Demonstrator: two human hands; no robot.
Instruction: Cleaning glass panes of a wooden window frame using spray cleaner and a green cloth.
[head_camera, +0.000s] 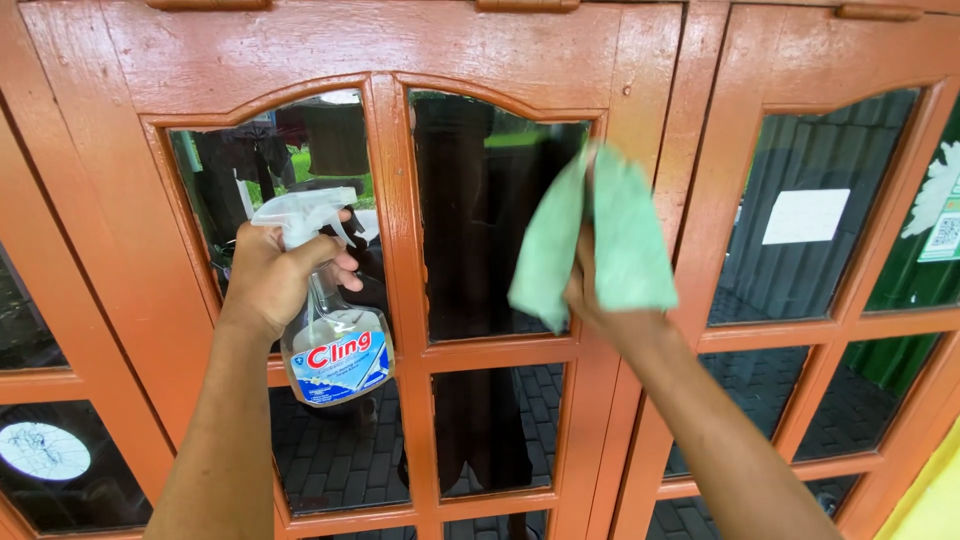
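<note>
Up close, label by label:

Left hand: raised in front of the left arched pane, wrapped around the neck of a spray bottle.
Left fingers: curled shut round the bottle neck just under the trigger head, tips showing on the right side.
Spray bottle: clear plastic, white trigger head on top pointing left, blue and red label low on the body; held upright, slightly tilted, against the lower part of the left pane and the rail beneath it.
Right hand: lifted at the right edge of the middle arched pane, mostly hidden behind a cloth.
Right fingers: covered by the cloth, gripping it; exact spread cannot be told.
Cloth: pale green, folded and draped over the right hand, one flap hanging left over the glass, the other over the orange stile.
Window frame: orange-painted wood, worn in places, dividing the glass into arched upper panes and square lower ones.
Middle pane: dark glass, reflecting a standing figure and brick paving.
Right-hand panes: a white rectangular sticker on the glass, well apart from both hands.
Lower left pane: a round pale sticker near the corner.
</note>
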